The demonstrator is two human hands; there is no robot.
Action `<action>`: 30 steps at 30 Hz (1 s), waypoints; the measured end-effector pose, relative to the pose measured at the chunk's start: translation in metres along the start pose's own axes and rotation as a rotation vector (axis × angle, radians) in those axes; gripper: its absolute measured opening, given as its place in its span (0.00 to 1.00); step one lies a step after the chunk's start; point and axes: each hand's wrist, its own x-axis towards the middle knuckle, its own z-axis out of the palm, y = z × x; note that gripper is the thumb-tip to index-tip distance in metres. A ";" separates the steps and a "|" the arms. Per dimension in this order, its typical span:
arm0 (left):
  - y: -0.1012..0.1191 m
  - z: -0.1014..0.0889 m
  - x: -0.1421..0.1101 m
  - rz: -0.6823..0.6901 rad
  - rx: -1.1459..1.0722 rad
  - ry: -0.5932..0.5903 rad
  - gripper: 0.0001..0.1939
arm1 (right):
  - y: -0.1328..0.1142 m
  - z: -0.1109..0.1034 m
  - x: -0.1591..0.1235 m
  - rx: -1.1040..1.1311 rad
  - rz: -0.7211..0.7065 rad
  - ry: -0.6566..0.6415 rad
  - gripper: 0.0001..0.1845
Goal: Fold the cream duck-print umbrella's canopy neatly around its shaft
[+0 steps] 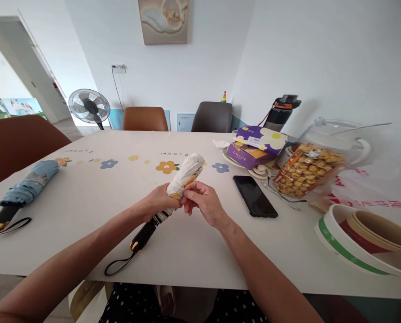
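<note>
A folded white umbrella (186, 175) with yellow and black print lies slantwise over the table in front of me. Its black handle (143, 236) and looped wrist strap point toward me at the lower left. My left hand (161, 198) is wrapped round the rolled fabric near the middle. On the other side, my right hand (202, 199) pinches the umbrella's edge between thumb and fingers; whether it grips cloth or a closing band is too small to tell. Further left rests a folded blue umbrella (32, 181) with a black handle.
The white table (85, 193) has a flower print. At right lie a phone (255, 196), eyeglasses (284, 197), purple boxes (250, 152), a snack-filled plastic jug (311, 166), paper bowls (341, 251) and a plastic bag (378, 188). A dark bottle (277, 117) stands behind; chairs surround the table.
</note>
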 end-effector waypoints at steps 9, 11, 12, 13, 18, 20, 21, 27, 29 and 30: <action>-0.011 0.000 0.005 -0.139 -0.207 -0.078 0.16 | 0.003 0.003 0.001 -0.069 0.006 0.092 0.14; -0.015 0.000 0.008 -0.176 -0.297 -0.076 0.19 | 0.002 0.002 0.000 -0.039 0.002 0.103 0.15; -0.017 0.000 0.009 -0.196 -0.360 -0.087 0.20 | 0.001 0.002 0.000 -0.010 -0.001 0.101 0.15; -0.018 0.000 0.010 -0.215 -0.436 -0.110 0.21 | -0.001 0.001 -0.001 0.027 -0.006 0.098 0.15; -0.023 -0.008 0.013 -0.258 -0.769 -0.279 0.20 | -0.009 -0.002 -0.004 0.106 -0.037 0.137 0.14; -0.026 -0.012 0.014 -0.240 -0.812 -0.322 0.20 | -0.010 -0.003 -0.004 0.085 -0.039 0.171 0.12; -0.028 -0.013 0.014 -0.239 -0.820 -0.335 0.20 | -0.009 -0.004 -0.003 0.075 -0.036 0.202 0.12; -0.018 -0.008 0.009 -0.180 -0.503 -0.145 0.21 | -0.007 -0.003 0.000 0.115 0.015 0.279 0.14; -0.009 -0.005 0.005 -0.072 -0.175 0.050 0.20 | -0.009 0.000 -0.001 0.154 -0.021 0.163 0.17; -0.005 -0.003 0.003 -0.016 0.021 0.154 0.19 | -0.010 0.002 -0.003 0.171 -0.046 0.109 0.18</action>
